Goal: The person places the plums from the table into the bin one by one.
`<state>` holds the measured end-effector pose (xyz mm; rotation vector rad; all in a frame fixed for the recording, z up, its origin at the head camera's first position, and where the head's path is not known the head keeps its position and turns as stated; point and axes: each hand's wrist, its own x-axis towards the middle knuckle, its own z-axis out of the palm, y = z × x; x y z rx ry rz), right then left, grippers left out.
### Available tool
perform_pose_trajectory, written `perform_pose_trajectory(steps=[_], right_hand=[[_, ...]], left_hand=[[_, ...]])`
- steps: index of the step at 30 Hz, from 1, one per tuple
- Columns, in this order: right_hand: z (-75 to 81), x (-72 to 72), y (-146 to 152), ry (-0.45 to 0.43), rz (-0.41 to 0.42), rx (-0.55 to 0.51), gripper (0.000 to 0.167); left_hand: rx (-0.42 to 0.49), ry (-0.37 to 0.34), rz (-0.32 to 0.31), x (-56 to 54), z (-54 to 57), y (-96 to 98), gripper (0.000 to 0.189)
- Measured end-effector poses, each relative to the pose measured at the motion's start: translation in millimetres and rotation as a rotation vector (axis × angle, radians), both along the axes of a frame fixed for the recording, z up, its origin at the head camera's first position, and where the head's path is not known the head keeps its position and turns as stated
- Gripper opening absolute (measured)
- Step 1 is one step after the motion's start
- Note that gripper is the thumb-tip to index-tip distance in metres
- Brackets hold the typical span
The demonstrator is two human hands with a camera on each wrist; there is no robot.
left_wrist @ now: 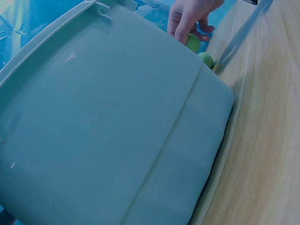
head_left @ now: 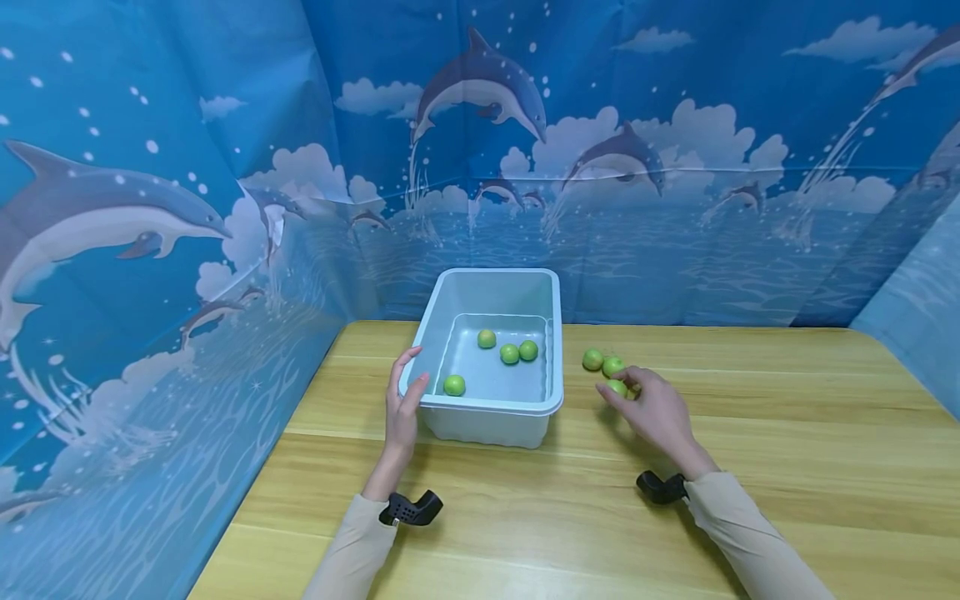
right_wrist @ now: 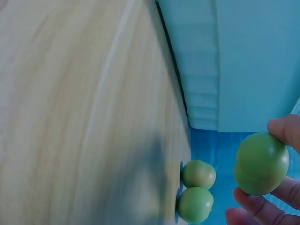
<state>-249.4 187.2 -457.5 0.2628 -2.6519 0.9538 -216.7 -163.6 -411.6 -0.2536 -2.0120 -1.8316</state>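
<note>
Dolphin backdrop (head_left: 465,237) behind me, wooden worktop (head_left: 510,517) under everything. My hands are well apart: left hand (head_left: 401,412) is clamped on the near left corner of the bin (head_left: 487,427), I'd guess so it doesn't slide about. Right hand (head_left: 660,412) has one green fruit (right_wrist: 261,164) pinched between thumb and fingers, off the wood and just right of the bin; fingertips seem plenty for something that small and round. Two more fruits (right_wrist: 197,204) sit touching nearby, and four loose fruits (head_left: 509,354) lie inside the bin, where its walls should stop them rolling away.
</note>
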Motion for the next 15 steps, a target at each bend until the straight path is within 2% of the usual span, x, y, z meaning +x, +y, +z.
perform_pose_trajectory(steps=[15], right_hand=[[11.1,-0.5,-6,0.128,-0.027,-0.026,0.035]], left_hand=[[0.003,0.008,-0.001,-0.1,-0.8,0.4,0.043]])
